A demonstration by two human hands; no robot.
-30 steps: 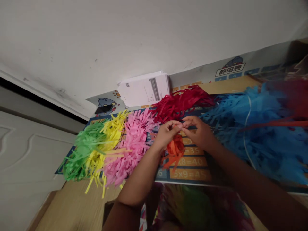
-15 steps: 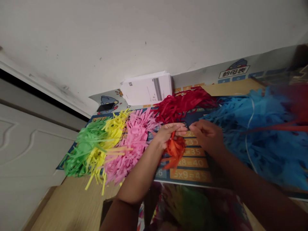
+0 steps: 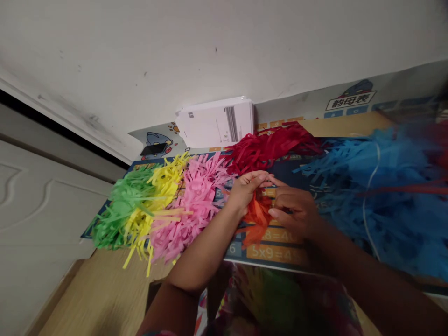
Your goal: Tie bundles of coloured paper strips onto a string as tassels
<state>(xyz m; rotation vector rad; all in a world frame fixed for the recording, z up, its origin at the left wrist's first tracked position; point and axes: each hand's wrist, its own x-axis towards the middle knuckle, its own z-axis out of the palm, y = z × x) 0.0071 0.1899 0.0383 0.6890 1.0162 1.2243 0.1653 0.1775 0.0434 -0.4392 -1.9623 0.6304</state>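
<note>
**What I read on the desk mats**
The grey printed chart (image 3: 350, 101) said 韵母表; the blue multiplication mat (image 3: 276, 252) showed 5×9=4…, beside a 6.

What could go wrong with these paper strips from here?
The thin orange paper strips under the left hand and right hand could tear if pulled hard. The left forearm lies against the pink paper strips, so moving it might drag them out of place. The yellow paper strips hang past the edge of the multiplication-table mat, so they could slide off it.
</note>
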